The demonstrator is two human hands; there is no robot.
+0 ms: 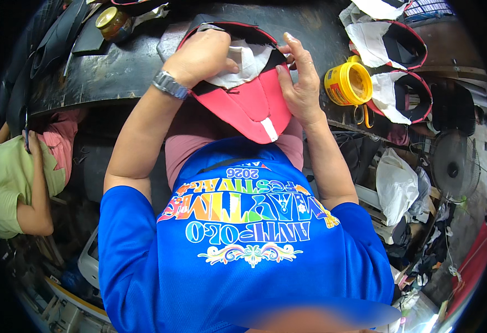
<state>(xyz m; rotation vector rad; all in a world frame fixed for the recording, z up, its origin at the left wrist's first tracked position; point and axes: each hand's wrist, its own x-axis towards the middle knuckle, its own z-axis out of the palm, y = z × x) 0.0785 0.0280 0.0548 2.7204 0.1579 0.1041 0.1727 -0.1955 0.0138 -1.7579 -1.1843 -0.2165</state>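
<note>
A red and black stitched piece (249, 105), apparently a shoe upper, slants from the table edge down over my lap. It has white cloth (249, 64) in its opening and a short white strip (269, 130) at its near edge. My left hand (202, 55), with a metal watch at the wrist, is curled over the piece's left side; its thumb lies by the white cloth and its other fingertips are hidden. At the right edge my right hand (302, 80) grips the piece, thumb against the red, one finger raised.
An open yellow tub (343, 84) stands right of my right hand, orange-handled scissors (364, 116) below it. Similar red-edged pieces (407, 97) with white cloth lie further right. A gold-lidded jar (110, 23) is at the far left. Another person (24, 183) sits left; a fan (455, 165) stands right.
</note>
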